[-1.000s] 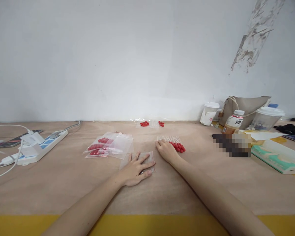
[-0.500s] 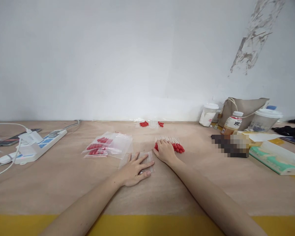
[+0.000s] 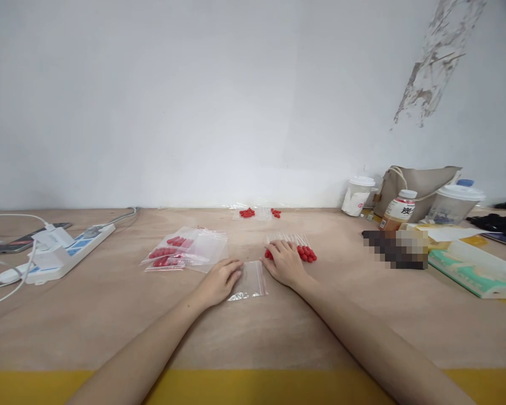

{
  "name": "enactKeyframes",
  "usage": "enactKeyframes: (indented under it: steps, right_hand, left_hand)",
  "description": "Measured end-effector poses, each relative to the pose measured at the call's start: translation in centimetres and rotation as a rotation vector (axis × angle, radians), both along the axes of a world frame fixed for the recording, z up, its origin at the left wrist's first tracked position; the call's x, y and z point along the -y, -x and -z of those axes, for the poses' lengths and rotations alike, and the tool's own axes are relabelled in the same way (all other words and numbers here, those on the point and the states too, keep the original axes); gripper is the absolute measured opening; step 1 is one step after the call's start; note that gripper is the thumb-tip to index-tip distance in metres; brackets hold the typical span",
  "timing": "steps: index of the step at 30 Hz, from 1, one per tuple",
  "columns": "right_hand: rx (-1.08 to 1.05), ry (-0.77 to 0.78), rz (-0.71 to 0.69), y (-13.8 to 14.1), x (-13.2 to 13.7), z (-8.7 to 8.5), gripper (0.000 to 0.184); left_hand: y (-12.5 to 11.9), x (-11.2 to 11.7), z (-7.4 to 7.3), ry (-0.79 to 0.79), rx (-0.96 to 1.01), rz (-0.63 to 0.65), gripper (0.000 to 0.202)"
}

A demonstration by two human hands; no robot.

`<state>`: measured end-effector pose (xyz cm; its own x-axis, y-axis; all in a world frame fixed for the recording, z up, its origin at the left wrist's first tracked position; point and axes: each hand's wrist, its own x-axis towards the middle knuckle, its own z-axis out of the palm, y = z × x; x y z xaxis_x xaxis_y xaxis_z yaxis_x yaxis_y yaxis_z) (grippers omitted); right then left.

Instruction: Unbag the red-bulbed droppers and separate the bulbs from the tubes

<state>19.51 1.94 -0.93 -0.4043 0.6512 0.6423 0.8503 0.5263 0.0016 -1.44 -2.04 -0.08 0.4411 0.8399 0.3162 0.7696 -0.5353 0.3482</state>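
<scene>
One left hand: bare, at the left edge of the clear zip bag, fingers bent and close together, thumb near the forefinger with only a narrow gap; whether the film is pinched cannot be told. One clear zip bag, lying flat on the wooden table between the two hands, its seal strip on the right side, toward the right hand. One right hand: palm down over the left part of the row of red-headed sticks, fingers curved and slightly parted, thumb set apart to the left; whether any stick is gripped cannot be told. One row of red-headed sticks, pale shafts pointing toward the wall, rounded heads nearer the person, several showing right of the hand and a little red between thumb and fingers. One overlapping group of clear sachets, beyond and left of the left hand, red pieces at its left end. Two small clusters of red bits on clear plastic, at the foot of the wall. Far left: a white power strip with plugs, and a phone. Right: a lidded paper cup, a labelled bottle, a grey bag.
</scene>
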Motion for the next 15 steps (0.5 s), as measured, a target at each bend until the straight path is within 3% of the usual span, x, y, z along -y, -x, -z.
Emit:
enactKeyframes:
  steps: [6, 10, 12, 15]
  right_hand:
    - [0.024, -0.052, -0.167, 0.0, 2.7, 0.5, 0.021]
    - [-0.034, -0.089, -0.179, -0.9, 3.5, 0.8, 0.022]
    - [-0.089, -0.096, -0.161, -1.3, 3.4, 0.9, 0.021]
    - [-0.140, -0.086, -0.130, -1.7, 3.2, 0.8, 0.020]
  left_hand:
    - [0.5, -0.5, -0.4, 0.096, 0.026, -0.064, 0.033]
    - [1.2, -0.6, -0.7, 0.335, 0.075, -0.130, 0.043]
    - [1.4, -0.6, -0.9, 0.433, 0.040, -0.158, 0.032]
    - [1.5, -0.4, -1.3, 0.346, -0.027, -0.184, 0.025]
